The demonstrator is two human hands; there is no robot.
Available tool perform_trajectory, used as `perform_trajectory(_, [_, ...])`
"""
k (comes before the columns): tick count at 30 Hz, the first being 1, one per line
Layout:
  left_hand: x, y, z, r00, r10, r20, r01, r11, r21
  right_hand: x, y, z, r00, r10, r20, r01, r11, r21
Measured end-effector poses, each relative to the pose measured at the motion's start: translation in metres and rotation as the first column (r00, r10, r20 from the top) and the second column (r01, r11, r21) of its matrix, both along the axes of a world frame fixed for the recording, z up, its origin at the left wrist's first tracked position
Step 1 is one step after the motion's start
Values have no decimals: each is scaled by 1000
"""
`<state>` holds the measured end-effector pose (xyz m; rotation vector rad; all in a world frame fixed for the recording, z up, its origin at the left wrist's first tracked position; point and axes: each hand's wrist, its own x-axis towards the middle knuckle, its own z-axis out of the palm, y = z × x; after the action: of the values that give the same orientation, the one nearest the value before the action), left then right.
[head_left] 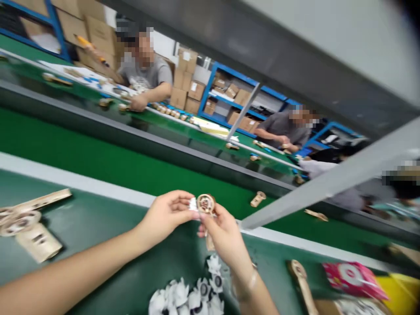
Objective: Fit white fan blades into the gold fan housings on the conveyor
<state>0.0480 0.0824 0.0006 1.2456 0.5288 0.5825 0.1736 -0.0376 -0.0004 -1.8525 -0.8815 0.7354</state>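
Observation:
My left hand [167, 214] pinches a small white part [193, 204] between thumb and fingers. My right hand [223, 234] holds a round wooden piece [206, 203] with a printed face, raised above the green bench. The white part touches the left side of the wooden piece. Both hands meet at the centre of the view.
A pile of small white parts [187, 297] lies below my hands. Wooden pieces [29, 218] sit at the left, another wooden piece [300, 275] and a pink packet [352, 278] at the right. Beyond runs a green conveyor belt [98, 157]. People work across it.

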Motion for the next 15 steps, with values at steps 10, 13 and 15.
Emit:
perform_trajectory(10, [-8, -15, 8, 996, -53, 76, 58, 996, -60, -23, -25, 5, 980, -49, 192, 12, 982, 190])
perform_trajectory(13, [-10, -19, 7, 993, -62, 105, 71, 994, -81, -28, -27, 9, 953, -40, 301, -24, 979, 204])
perform_trajectory(15, [-11, -21, 8, 992, -58, 110, 66, 995, -72, -30, -29, 11, 926, -30, 375, -47, 980, 195])
